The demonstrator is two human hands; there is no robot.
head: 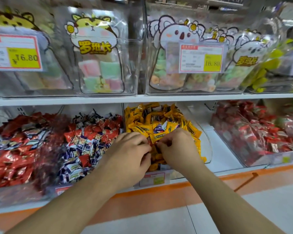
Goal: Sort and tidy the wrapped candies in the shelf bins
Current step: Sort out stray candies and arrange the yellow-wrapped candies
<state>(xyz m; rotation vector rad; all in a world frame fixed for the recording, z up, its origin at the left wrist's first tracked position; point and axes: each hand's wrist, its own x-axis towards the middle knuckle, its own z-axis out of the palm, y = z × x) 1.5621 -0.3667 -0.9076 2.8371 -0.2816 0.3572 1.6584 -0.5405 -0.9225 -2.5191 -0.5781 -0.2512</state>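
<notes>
Two hands, left hand [132, 149] and right hand [178, 147], meet over the yellow candies [159, 122] in the middle bin [207, 149], fingertips pinching a red wrapper [153, 144], likely a stray being culled.

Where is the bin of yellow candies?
Head view, lower shelf, centre: the yellow candies sit between the red-and-blue candies and the red candies, under both hands.

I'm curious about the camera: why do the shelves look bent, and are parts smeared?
Head view: the wide lens bows the white shelf edge; the red candies at far left and the price tag are blurred, while both hands and the yellow candies are sharper; glare streaks the clear bins.
</notes>
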